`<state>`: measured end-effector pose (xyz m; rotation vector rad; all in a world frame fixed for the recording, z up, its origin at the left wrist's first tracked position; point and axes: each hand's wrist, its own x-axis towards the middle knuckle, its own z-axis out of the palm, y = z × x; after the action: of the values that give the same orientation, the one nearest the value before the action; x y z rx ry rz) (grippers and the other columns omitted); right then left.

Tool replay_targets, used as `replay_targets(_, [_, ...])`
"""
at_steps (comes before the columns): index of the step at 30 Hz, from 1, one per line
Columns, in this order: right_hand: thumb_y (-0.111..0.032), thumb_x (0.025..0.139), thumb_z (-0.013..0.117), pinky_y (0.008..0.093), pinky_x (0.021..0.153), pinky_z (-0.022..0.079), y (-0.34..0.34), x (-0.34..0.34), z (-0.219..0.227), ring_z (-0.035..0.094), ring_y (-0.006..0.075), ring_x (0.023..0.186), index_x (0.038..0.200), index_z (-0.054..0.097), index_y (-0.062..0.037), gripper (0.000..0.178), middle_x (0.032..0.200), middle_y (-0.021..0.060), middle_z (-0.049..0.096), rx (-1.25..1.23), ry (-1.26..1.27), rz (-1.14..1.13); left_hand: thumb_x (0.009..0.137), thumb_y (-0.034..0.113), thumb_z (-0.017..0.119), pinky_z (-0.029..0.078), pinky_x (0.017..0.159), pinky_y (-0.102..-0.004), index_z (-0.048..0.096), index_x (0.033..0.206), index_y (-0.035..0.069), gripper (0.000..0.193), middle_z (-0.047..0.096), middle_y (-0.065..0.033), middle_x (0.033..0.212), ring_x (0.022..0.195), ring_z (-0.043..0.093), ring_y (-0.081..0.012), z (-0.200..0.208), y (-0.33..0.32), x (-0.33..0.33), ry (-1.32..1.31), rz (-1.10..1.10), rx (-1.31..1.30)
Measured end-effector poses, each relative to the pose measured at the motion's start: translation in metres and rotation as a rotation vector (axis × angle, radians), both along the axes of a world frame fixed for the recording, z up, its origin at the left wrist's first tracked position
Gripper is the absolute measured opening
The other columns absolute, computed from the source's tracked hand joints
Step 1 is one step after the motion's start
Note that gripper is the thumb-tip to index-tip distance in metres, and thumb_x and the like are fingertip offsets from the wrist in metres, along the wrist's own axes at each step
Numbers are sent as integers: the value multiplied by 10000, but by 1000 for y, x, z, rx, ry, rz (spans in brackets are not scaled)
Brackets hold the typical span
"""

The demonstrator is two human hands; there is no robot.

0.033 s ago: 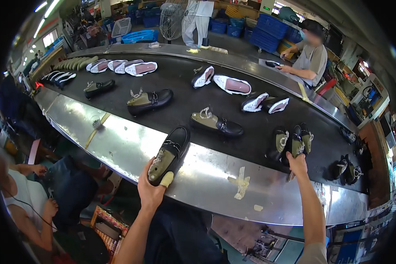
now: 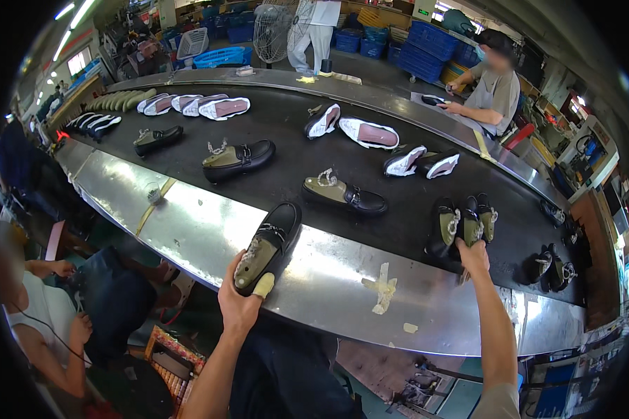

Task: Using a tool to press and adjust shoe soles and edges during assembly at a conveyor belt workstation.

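My left hand (image 2: pixel 239 304) grips a black loafer (image 2: pixel 278 234) by its heel end, toe pointing away, above the metal edge of the bench. An olive-green last with a pale twisted cord fills the loafer. Yellow wrapping covers my left thumb. My right hand (image 2: pixel 474 257) reaches to a cluster of similar shoes on the dark belt, its fingers closed around the heel end of the middle loafer (image 2: pixel 471 218). Another loafer (image 2: pixel 442 222) stands just left of it, and one more (image 2: pixel 488 209) is partly hidden behind. Between my hands lies a loafer (image 2: pixel 342 195) on its own.
The dark belt (image 2: pixel 272 192) also carries several white-wrapped shoes (image 2: pixel 367 134) and more black loafers (image 2: pixel 239 160). Further right stand shoes (image 2: pixel 560 272). Across the bench a person (image 2: pixel 493 91) handles a shoe; another sits at lower left (image 2: pixel 45 314). A fan (image 2: pixel 272 35) stands behind.
The loafers by my right hand have shifted slightly to the right, and that hand with them. My left hand keeps its hold, almost unmoved.
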<state>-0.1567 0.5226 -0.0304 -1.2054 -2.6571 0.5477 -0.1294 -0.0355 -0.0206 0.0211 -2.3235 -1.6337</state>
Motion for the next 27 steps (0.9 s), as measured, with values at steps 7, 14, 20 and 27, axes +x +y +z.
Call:
replay_targets(7, [-627,814,750,479,1049,498,-29,-29,49,591,391,1316,1327,557,40,863,1366,259,634,96,-107,-26,738,119,924,496,1054,-365,501,1485,20,865,592,-177,1404,1250,600,-255,-24,-28,139,-2,-75,166])
replay_targets(14, [-396,965,707,483,813,561,-87,47,66,704,350,1005,1292,581,-64,483,1142,213,668,339,529,393,777,185,889,474,1077,-391,462,1519,50,866,568,-211,1435,1310,574,-304,-25,-33,278,-513,-193,408])
replay_targets(20, [-236,1022,655,412,647,540,-289,130,45,697,299,671,1174,661,-71,224,741,133,663,-124,329,810,1058,219,511,525,995,-354,509,1455,-20,463,690,-166,1244,1141,678,-230,-135,-24,227,-794,-104,270])
replay_targets(27, [-313,1055,626,242,589,474,-340,191,-8,611,65,639,1152,709,-70,275,768,25,691,-1057,54,677,1120,537,311,540,928,-363,638,1202,5,631,690,-102,1165,1030,673,-183,-75,-12,210,-535,184,888])
